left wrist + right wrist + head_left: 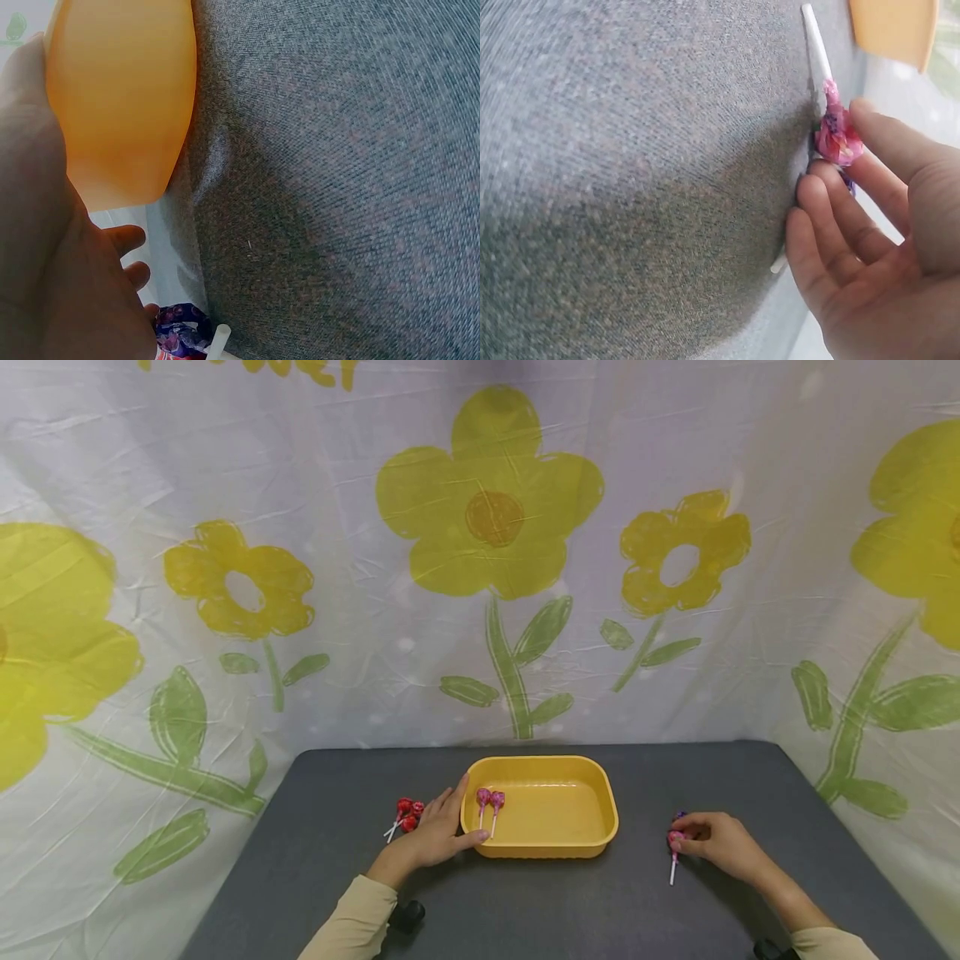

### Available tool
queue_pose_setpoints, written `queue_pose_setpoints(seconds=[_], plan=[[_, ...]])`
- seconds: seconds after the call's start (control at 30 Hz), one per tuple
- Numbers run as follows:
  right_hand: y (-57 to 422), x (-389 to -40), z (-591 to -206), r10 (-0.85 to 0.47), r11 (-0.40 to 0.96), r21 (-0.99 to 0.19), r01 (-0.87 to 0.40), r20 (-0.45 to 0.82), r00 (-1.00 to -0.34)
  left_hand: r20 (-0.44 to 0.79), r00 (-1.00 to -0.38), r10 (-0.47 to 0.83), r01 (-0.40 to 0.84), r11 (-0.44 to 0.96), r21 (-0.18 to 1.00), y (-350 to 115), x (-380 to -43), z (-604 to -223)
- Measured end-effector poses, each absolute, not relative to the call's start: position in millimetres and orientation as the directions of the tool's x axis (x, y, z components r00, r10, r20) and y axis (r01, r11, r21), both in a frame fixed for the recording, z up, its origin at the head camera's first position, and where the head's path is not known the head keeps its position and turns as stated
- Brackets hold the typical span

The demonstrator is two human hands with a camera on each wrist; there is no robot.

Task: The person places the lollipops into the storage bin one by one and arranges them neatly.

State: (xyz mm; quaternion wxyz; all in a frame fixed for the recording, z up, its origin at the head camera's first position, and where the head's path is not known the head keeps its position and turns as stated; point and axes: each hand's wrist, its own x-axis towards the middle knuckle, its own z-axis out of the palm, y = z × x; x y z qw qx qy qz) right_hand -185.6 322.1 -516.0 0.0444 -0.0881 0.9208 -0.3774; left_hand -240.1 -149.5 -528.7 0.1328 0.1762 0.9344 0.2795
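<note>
Right wrist: crinkle-wrapped pink lollipop (838, 141)

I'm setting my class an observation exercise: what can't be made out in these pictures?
- Head: exact count of red-wrapped round lollipops; small and overlapping.
- Left wrist: inside of yellow rectangular tray, behind its wall.
- Left wrist: purple-wrapped lollipop, cut off by bottom edge.
- Right wrist: shiny purple wrapper, mostly behind right fingers.
</note>
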Motion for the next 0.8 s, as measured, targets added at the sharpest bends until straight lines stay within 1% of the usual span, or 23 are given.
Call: queue_pose_setpoints(seconds=[0.2,0.3,0.53,0.67,0.8], plan=[[321,-186,-517,-0.171,0.717,-0.689,-0.107,-0.025,-0.985,-0.142,-0.904,0.403,0.258,0.780,0.569,-150,-241,-530],[320,-186,-517,-0.171,0.726,-0.679,-0.109,-0.024,-0.985,-0.162,-0.902,0.399,0.249,0.790,0.561,-149,-241,-528],[319,-186,-515,-0.166,0.719,-0.688,-0.103,-0.027,-0.986,-0.156,-0.905,0.397,0.250,0.789,0.561,-150,-241,-528],[318,-186,-515,-0.179,0.711,-0.694,-0.114,-0.021,-0.984,-0.152,-0.907,0.393,0.250,0.793,0.556,-151,-244,-534],[317,-187,-514,-0.209,0.710,-0.687,-0.158,0.009,-0.978,-0.138,-0.909,0.392,0.254,0.786,0.563,-151,-246,-539]])
